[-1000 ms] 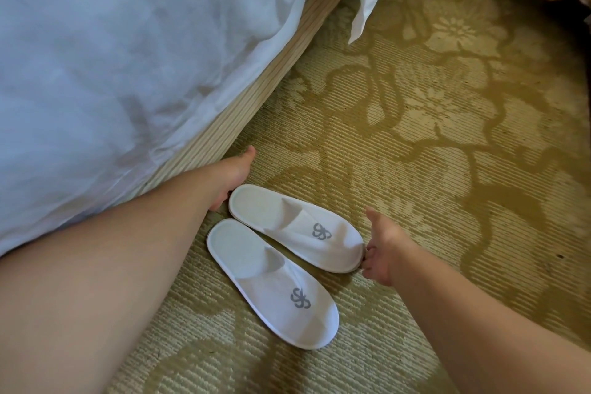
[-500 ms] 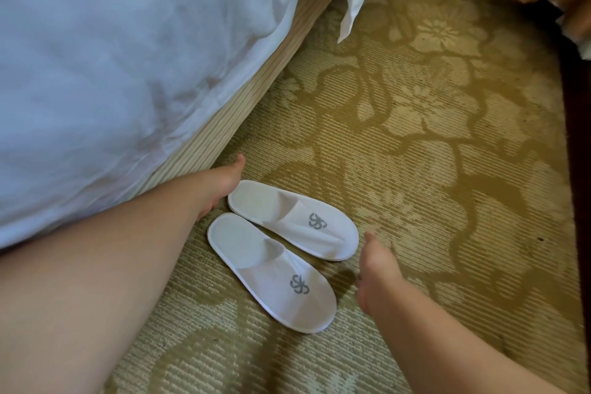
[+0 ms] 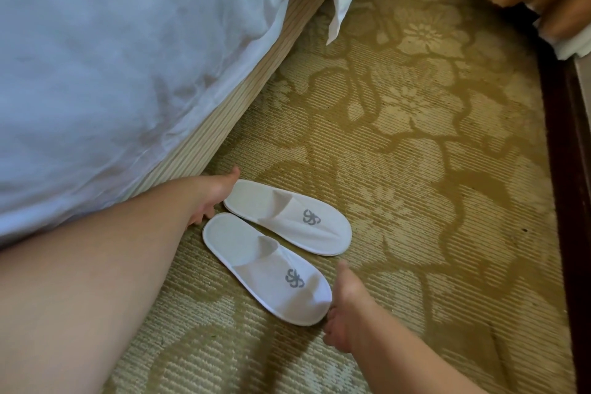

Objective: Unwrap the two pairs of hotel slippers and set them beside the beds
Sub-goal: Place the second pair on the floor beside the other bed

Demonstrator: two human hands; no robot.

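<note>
Two white hotel slippers are counted, both unwrapped and lying sole-down on the patterned carpet (image 3: 415, 144), side by side with their long edges nearly touching. The far slipper (image 3: 287, 217) lies nearer the bed base (image 3: 243, 96); the near slipper (image 3: 268, 269) lies just at its 7 o'clock. Each bears one grey emblem on the upper. Heels are turned toward 10 o'clock, at the bed, and toes toward 4 o'clock, an arrangement judged to suit stepping in from the mattress edge.

One bed is in view, covered by white bedding (image 3: 105, 51) that overhangs the striped base. No wrapper and no second pair are seen.

The left hand (image 3: 212, 198) is placed at the heel ends, at 10 o'clock of the pair, with the thumb raised and the fingers (image 3: 200, 217) curled down beside the near slipper's heel; a pinch is not evident, and whether contact is made cannot be told. The right hand (image 3: 343, 313) is set at the toe of the near slipper, at 4 o'clock of it, thumb up and fingers bent, the tips touching or just beside the toe rim. The two hands are judged to bracket the pair for squaring it up. One pair is assessed as placed; the other pair is not accounted for here.
</note>
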